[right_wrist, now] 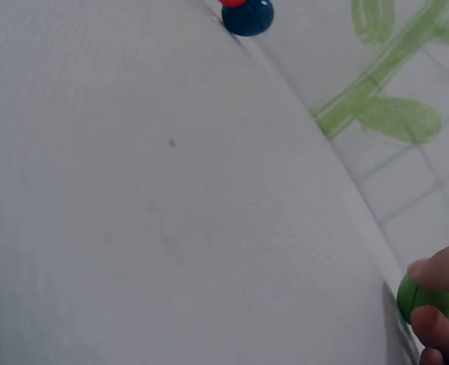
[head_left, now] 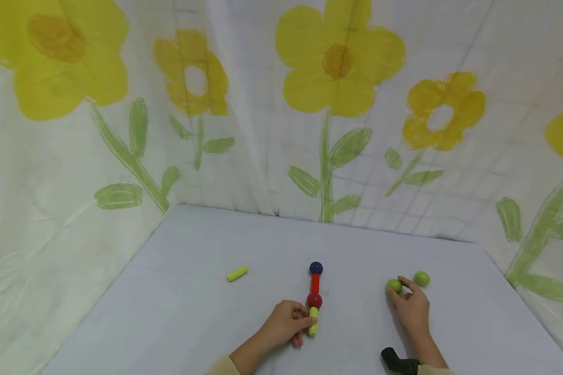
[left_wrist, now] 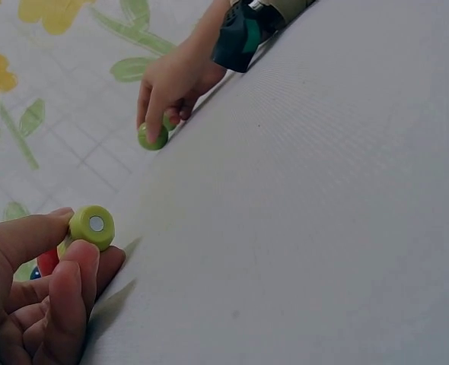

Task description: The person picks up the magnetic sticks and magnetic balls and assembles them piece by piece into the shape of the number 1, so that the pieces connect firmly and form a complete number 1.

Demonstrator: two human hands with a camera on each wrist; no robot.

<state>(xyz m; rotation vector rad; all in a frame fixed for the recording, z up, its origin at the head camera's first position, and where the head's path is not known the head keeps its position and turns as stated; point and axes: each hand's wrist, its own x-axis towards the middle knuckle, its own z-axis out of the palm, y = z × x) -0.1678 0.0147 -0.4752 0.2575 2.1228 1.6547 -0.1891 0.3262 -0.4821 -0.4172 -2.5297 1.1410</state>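
My left hand (head_left: 286, 324) pinches a yellow-green rod (head_left: 313, 322) between thumb and fingers. In the left wrist view the rod's near end (left_wrist: 96, 223) shows a round silvery disc. The rod lines up with a red ball (head_left: 314, 300), its far end right at the ball. Beyond that ball run a red rod (head_left: 315, 283) and a dark blue ball (head_left: 316, 268), all in one row. Over on the right, my right hand (head_left: 411, 307) grips a green ball (head_left: 394, 285) with thumb and fingers; the right wrist view shows this ball (right_wrist: 426, 300) partly covered by fingers.
A second green ball (head_left: 421, 278) sits just beyond the right hand. Another yellow-green rod (head_left: 237, 274) lies at the left on the white table (head_left: 192, 317). Behind the table hangs a white curtain (head_left: 262, 125) with painted yellow flowers. A black device (head_left: 399, 362) is worn at the right wrist.
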